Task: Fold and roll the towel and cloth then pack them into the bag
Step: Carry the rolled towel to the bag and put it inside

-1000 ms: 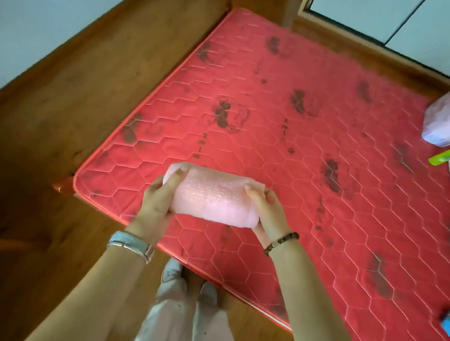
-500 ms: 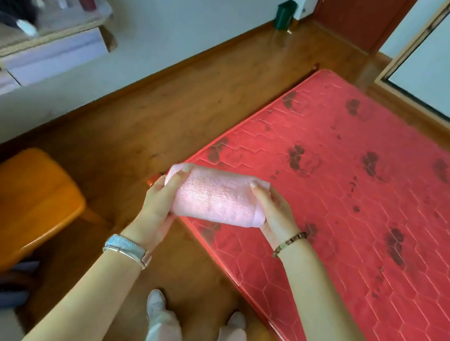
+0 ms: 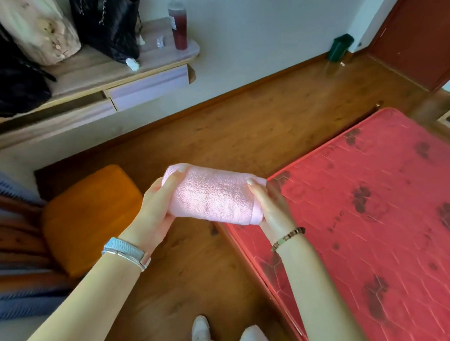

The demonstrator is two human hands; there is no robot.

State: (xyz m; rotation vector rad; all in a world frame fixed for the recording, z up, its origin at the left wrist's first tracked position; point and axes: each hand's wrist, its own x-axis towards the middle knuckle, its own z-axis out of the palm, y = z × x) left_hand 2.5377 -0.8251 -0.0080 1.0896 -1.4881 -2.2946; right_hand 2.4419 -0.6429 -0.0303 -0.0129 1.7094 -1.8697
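Pink towel [image 3: 212,196] is rolled into a fat cylinder and held up in the air, lying sideways, over the wooden floor [image 3: 249,123] right at the corner of the red quilted mattress [image 3: 377,209]. It's not touching either one. 2 hands on it, 1 at each end: the left hand [image 3: 156,205] cups the left end with the thumb lying over the top of the roll, and the right hand [image 3: 272,209] grips the right end the same way, thumb on top and the fingers tucked out of sight behind. There's a grey watch [image 3: 126,251] on the left wrist and a bead bracelet [image 3: 288,238] on the right. An orange stool [image 3: 88,213] sits on the floor just left of the hands. Back along the wall is a wall-mounted table [image 3: 146,64] with a drawer, carrying a black quilted bag [image 3: 107,13] with a chain strap, a pale pink bag [image 3: 34,18] next to it (blurry) and a bottle of red liquid [image 3: 179,24]. A small green bin [image 3: 340,47] stands near the door [image 3: 428,38].
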